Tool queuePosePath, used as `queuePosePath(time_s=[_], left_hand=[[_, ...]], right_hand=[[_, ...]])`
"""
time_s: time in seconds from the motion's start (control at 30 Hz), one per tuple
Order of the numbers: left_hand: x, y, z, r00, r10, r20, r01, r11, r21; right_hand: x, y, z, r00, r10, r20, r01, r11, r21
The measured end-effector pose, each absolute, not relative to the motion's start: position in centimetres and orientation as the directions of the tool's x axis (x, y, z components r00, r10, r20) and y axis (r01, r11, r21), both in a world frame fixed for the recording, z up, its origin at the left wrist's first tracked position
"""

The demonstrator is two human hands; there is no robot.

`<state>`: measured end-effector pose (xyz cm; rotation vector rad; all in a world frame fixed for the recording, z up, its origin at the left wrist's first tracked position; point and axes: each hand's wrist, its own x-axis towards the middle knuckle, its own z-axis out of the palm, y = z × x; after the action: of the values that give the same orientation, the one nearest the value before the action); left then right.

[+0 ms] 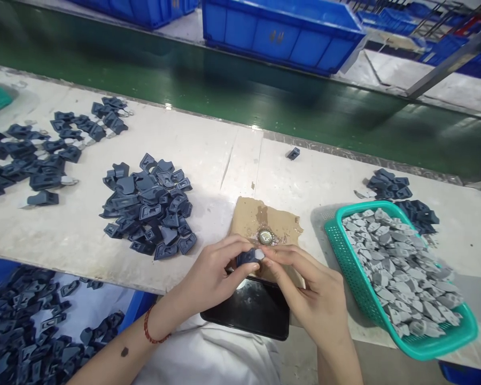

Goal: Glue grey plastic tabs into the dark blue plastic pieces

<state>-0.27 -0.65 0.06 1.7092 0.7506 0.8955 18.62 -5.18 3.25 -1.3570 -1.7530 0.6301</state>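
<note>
My left hand is closed around a dark blue-grey plastic part, thumb and fingers on its sides. At the part's right end is a small light-grey piece, which my right hand pinches between thumb and forefinger. The two pieces touch; whether they are joined, I cannot tell. Just beyond my fingers, a small round metal cap with something wet in it rests on a stained brown cardboard sheet. Beneath my hands lies a black phone-like slab at the table edge.
A heap of dark parts is at left; more, some with light-grey ends, lie farther left. A green basket of light-grey pieces stands right. A blue bin of dark parts sits lower left. Blue crates stand beyond the green conveyor belt.
</note>
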Motion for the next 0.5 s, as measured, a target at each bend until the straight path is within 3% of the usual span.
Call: queuePosePath(time_s=[0.17,0.27,0.4,0.5], left_hand=[[-0.4,-0.6,0.1,0.566,0.79,0.236,0.08,-0.338,0.938],[-0.2,-0.6,0.4,0.594,0.745,0.305,0.135,-0.466,0.874],[-0.6,-0.4,1.8,0.626,0.689,0.365,0.313,-0.651,0.691],[-2.4,0.5,3.2,0.528,0.736,0.425,0.537,-0.676,0.504]], right_hand=[[18.6,-5.9,3.8,-0.117,0.932,0.343,0.584,0.344,-0.736],[18.9,-6.6,3.6,-0.111,0.917,0.383,0.602,0.369,-0.709],[19.9,-8.4,3.0,0.044,0.899,0.436,0.638,0.31,-0.705],[20.8,-10.4,3.2,0.23,0.862,0.451,0.678,0.191,-0.71]])
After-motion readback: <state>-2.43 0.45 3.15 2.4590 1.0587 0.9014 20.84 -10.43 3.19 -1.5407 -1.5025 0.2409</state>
